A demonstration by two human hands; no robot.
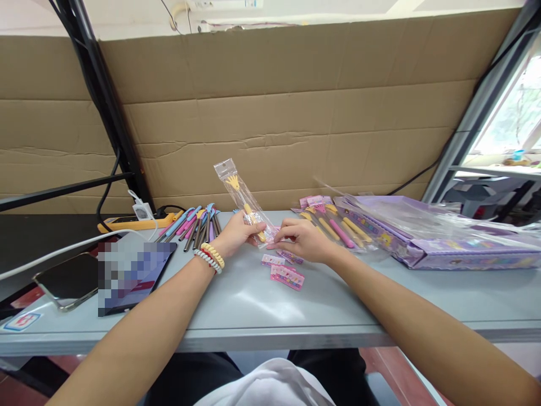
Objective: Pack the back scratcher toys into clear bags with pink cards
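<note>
My left hand [240, 231] is closed around a clear plastic bag [253, 207], tilted with its hang-hole end up and away from me. Inside the bag lies a yellow back scratcher [245, 204] with a small hand-shaped head. At the bag's lower end, the fingers of my right hand [298, 239] pinch its edge; a bit of pink shows there, partly hidden by the fingers. Just below my hands, several small pink printed cards [287, 277] lie loose on the grey table [249, 307].
Several unbagged back scratchers [196, 225] in mixed colours are piled at left. Bagged ones [333, 225] lie at right beside a purple printed box [456, 254] topped with clear bags. A tablet [139, 279], a phone [70, 279] and a yellow power strip [143, 223] sit left. Cardboard [296, 113] stands behind.
</note>
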